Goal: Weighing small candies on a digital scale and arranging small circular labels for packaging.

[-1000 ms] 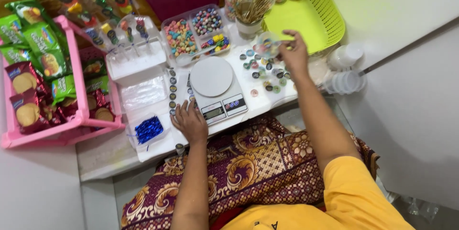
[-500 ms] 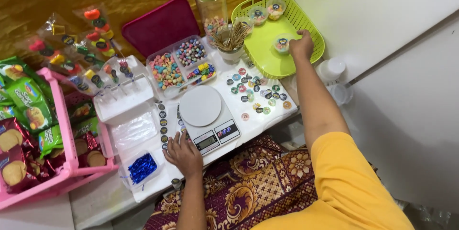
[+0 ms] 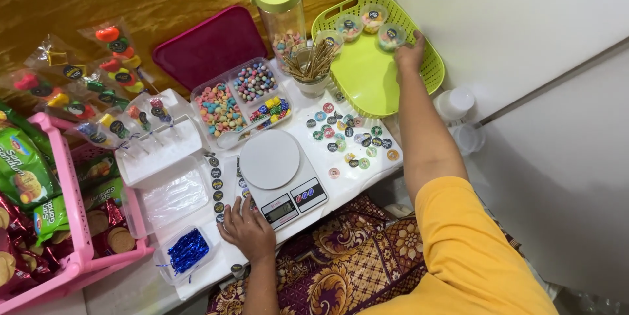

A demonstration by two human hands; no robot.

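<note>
The right hand (image 3: 409,55) reaches far out over the lime-green perforated plastic basket (image 3: 373,86), its fingers curled narrow at a small clear lidded cup filled with pastel candy (image 3: 391,36); whether it grips the cup or only touches it, I cannot tell. That cup sits at the basket's far edge, just beside two more like it (image 3: 373,18), directly ahead of the fingertips along the line of the outstretched arm. The basket's long axis runs from the near left to the far right, and the right hand is far nearer to it than the left. The left hand (image 3: 249,230) lies flat and spread on the white worktop (image 3: 367,177), touching the near corner of the white digital kitchen scale (image 3: 280,177), holding nothing. Compared with half a second ago, the right hand has moved deeper along the basket, from a cup near the middle to the cluster at the far rim, while the left hand has stayed by the scale.
</note>
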